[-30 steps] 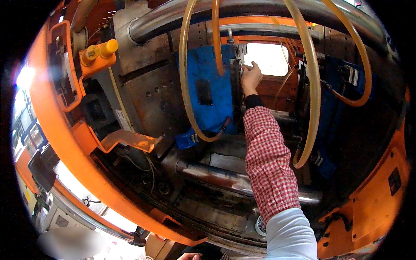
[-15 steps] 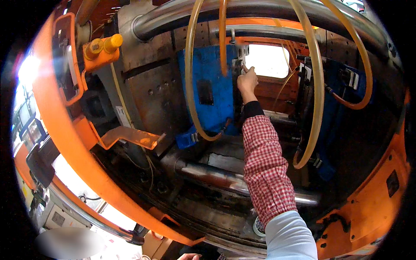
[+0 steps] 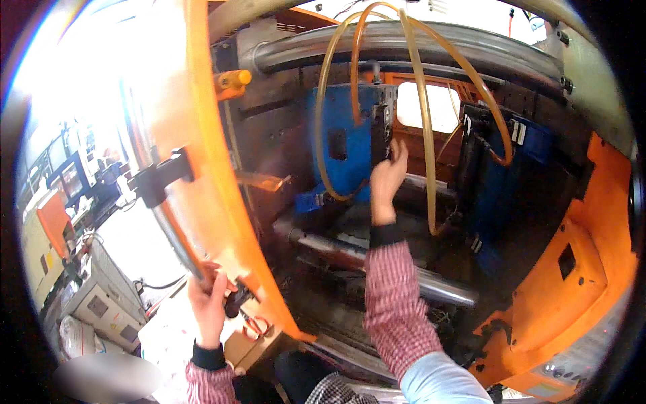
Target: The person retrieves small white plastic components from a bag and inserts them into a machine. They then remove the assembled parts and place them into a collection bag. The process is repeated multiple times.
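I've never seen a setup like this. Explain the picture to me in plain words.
You're looking down through a wide fisheye camera worn on the head of someone working bare-handed, so straight edges bend. The left hand appears to grip a silver rail beside an orange panel. The right hand reaches into a machine, next to a blue block; blur hides whether it touches or holds anything. Around it are a thick steel bar and looping amber hoses. Lower down, a red-handled tool shows at a cardboard box.
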Tool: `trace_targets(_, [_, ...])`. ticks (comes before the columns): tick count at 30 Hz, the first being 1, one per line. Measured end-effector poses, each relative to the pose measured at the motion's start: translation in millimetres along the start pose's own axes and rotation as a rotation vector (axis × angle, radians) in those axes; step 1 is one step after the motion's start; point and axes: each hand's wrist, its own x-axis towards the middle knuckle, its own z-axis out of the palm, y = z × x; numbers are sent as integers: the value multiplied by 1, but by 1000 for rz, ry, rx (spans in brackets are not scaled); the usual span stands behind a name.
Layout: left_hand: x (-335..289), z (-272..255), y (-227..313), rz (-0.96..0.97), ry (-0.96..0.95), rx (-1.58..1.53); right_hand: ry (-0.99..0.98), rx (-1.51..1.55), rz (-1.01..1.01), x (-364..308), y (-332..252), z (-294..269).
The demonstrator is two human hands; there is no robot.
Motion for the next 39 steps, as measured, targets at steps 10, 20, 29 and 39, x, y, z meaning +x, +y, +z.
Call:
trace_targets(10, [-44, 20, 31, -47, -210, -189, -1395, 346, -164, -391, -79, -214])
trace_targets(20, [-138, 100, 78, 248, -896, -309, -1337, 125, -507, -398, -63, -252])
trace_targets(29, [-235, 185, 122, 363, -1046, -696, -1414, 30, -82, -405, -47, -285])
trace_targets(39, [-266, 206, 133, 424, -953, -668, -1336, 76, 246, -415, -51, -249])
